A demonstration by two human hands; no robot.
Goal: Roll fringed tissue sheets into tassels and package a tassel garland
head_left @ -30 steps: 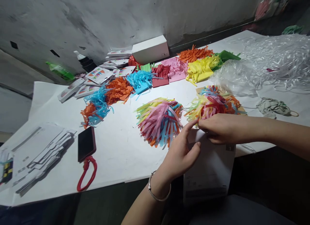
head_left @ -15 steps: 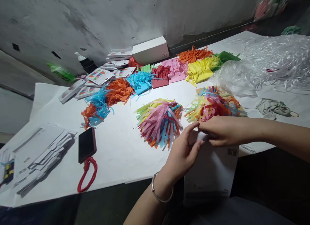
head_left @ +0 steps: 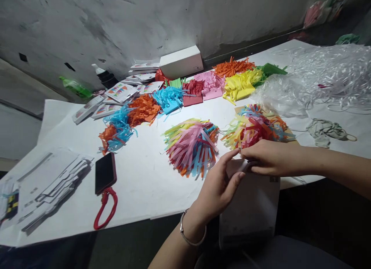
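Observation:
A white cardboard box (head_left: 249, 211) hangs upright at the table's front edge, with its top end between my hands. My left hand (head_left: 217, 188) grips the box's upper left side, thumb in front and forefinger along the top edge. At the top end, my right hand (head_left: 266, 157) has its fingers curled onto the flap; its fingertips are partly hidden. Just beyond lies a bunch of multicoloured paper tassels (head_left: 252, 131) on a tan card. A second multicoloured tassel bunch (head_left: 191, 147) rests to the left of it.
On the white-covered table are a phone (head_left: 104, 174) with a red strap, a stack of flat white boxes (head_left: 52, 188), printed boxes (head_left: 121, 92) and a long white box (head_left: 181, 62). Single-coloured fringed paper (head_left: 237, 87) lines the back. Clear plastic (head_left: 327, 75) heaps up right.
The box has shifted slightly left and its lower end has swung a little. Both hands stay at its top, moving only slightly. The view has shifted a little.

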